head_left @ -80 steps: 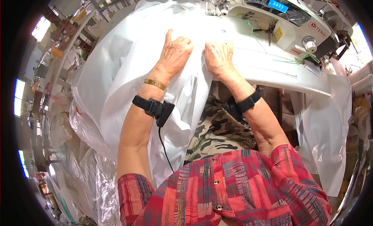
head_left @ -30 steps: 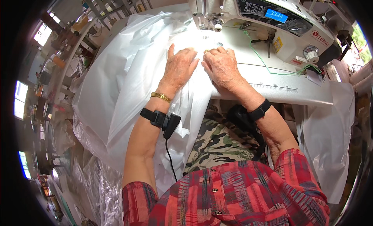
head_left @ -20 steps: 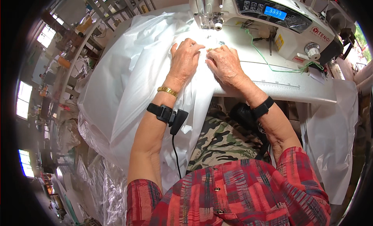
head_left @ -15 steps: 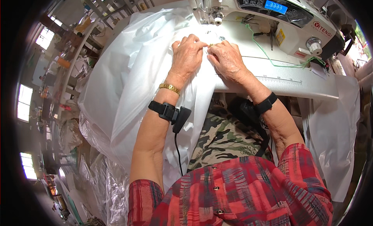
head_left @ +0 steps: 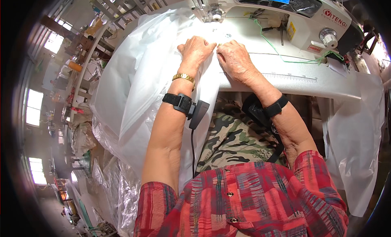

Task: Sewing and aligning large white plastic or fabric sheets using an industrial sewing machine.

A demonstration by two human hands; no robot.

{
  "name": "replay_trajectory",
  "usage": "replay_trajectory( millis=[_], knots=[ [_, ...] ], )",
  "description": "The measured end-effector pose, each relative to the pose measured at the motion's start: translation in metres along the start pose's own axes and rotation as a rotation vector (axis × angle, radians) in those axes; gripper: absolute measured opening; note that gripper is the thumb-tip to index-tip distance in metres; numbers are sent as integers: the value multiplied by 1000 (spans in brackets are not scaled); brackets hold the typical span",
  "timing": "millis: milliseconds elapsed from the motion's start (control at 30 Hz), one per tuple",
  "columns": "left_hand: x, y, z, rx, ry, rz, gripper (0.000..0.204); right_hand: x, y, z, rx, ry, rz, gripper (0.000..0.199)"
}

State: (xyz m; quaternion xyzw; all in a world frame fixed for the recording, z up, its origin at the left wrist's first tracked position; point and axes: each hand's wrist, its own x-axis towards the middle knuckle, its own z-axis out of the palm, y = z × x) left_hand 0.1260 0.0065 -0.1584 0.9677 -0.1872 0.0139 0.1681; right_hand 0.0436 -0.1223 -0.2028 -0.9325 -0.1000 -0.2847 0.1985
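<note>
A large sheet of translucent white plastic [head_left: 140, 86] lies bunched over the left of the sewing table and hangs down beside my lap. My left hand [head_left: 196, 51] is closed on its edge, fingers curled, just in front of the sewing machine's needle area. Close by on the right, my right hand [head_left: 236, 60] pinches the same edge, thumb toward the left hand. The fingertips of both are partly hidden. Above them stands a white sewing machine [head_left: 311, 37] with a lit blue display; its needle end [head_left: 216, 16] is a little beyond my hands.
Green thread [head_left: 271, 45] trails over the machine bed. A printed ruler scale [head_left: 289, 77] runs along the table's front edge. More white sheeting [head_left: 352, 135] hangs at the right. Clear crinkled plastic [head_left: 118, 188] lies low on the left, with a grey metal rack [head_left: 122, 7] at the far left.
The view has shifted slightly, so the machine sits higher and further left in it. Both hands keep their hold on the sheet and sit a little further from the needle end.
</note>
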Motion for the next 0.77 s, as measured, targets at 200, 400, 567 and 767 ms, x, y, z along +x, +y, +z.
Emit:
replay_trajectory(
  millis=[200, 400, 567, 767],
  knots=[
    [21, -28, 25, -466, 75, -110, 20, -12, -14, -5, -100, -43, -57, 14],
    [19, -19, 15, -734, -6, -220, 15, -22, -48, 3, -144, -71, -169, 24],
    [7, -14, 15, -564, 6, -162, 17, -27, -51, 0, -105, -156, -219, 23],
    [-2, -4, 8, -297, 64, -185, 16, 13, 1, -34, 132, -188, 88, 20]
  ],
)
